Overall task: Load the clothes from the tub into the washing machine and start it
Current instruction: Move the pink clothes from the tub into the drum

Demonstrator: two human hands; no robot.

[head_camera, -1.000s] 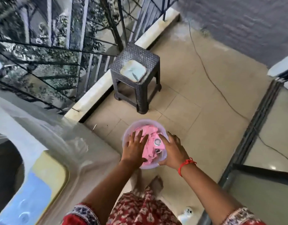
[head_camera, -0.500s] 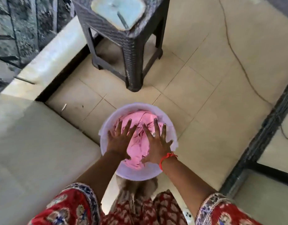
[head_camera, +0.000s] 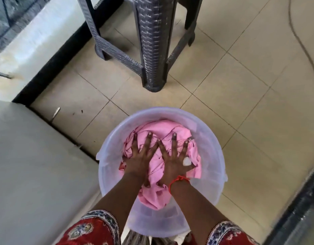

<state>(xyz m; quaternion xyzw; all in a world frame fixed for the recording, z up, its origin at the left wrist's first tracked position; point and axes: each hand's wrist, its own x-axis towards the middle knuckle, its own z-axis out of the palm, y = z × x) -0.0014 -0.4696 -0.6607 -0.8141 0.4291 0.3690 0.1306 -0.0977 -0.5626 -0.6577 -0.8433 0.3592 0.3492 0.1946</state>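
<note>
Pink clothes (head_camera: 163, 188) fill the translucent tub (head_camera: 211, 138) on the tiled floor; left hand (head_camera: 140, 156) and right hand (head_camera: 175, 161) press flat, fingers spread, neither grip closed, likely gathering the bundle.

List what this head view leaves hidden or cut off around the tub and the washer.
- Washing machine: only a pale top corner shows at the left edge; door and controls out of frame.
- Pink clothes: how many pieces lie in the tub is hidden by the left hand and right hand pressed flat on top.
- Stool: seat cut off by the top edge.
- Tub's near rim: hidden by forearms and sleeves.
</note>
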